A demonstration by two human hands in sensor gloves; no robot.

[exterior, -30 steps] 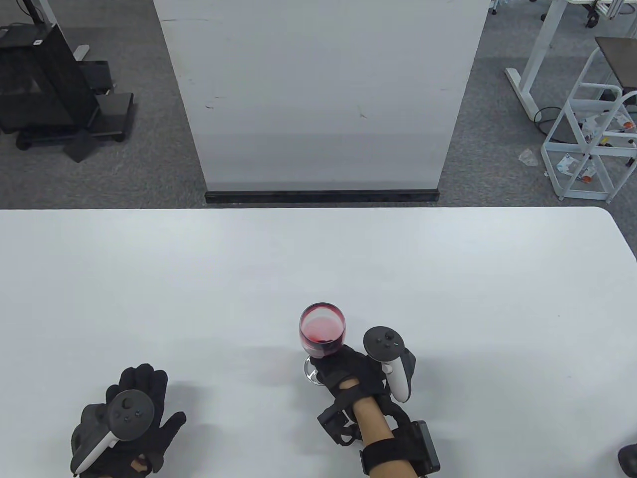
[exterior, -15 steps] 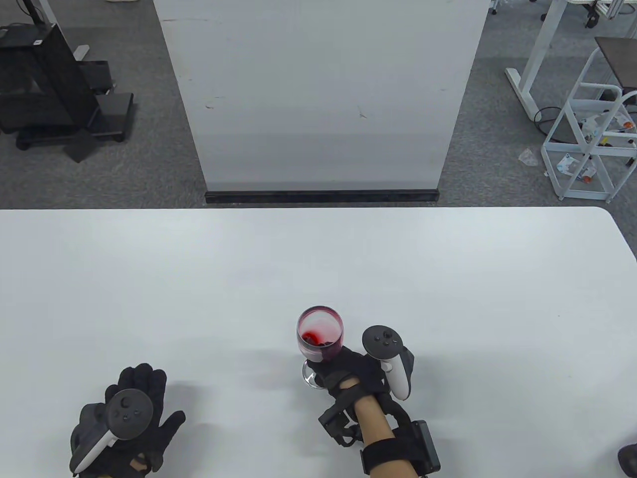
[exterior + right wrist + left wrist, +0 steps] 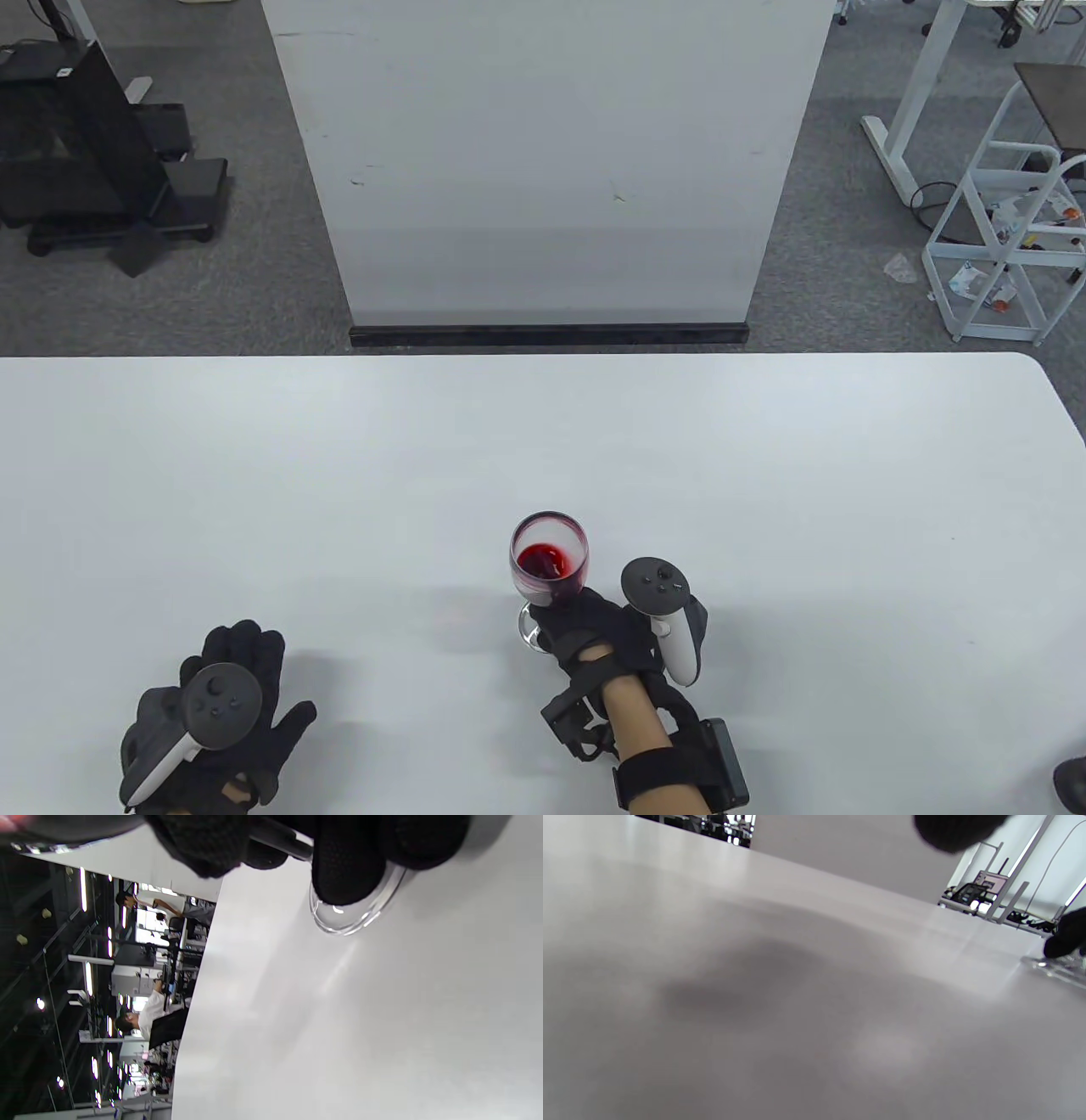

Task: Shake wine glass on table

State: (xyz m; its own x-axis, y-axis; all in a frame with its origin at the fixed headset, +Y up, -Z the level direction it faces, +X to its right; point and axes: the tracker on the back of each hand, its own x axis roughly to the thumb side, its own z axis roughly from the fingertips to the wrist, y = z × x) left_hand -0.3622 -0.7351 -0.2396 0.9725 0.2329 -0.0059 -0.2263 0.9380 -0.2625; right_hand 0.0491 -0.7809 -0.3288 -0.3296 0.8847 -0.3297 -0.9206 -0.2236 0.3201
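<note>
One wine glass (image 3: 549, 564) stands near the table's (image 3: 764, 475) front edge, its stem gripped by the right hand (image 3: 594, 632) just behind it. The left hand (image 3: 216, 722) rests flat, fingers spread, at the front-left.

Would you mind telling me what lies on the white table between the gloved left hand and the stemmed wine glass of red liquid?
Nothing: in the table view, only bare white table separates the left hand from the wine glass.
</note>
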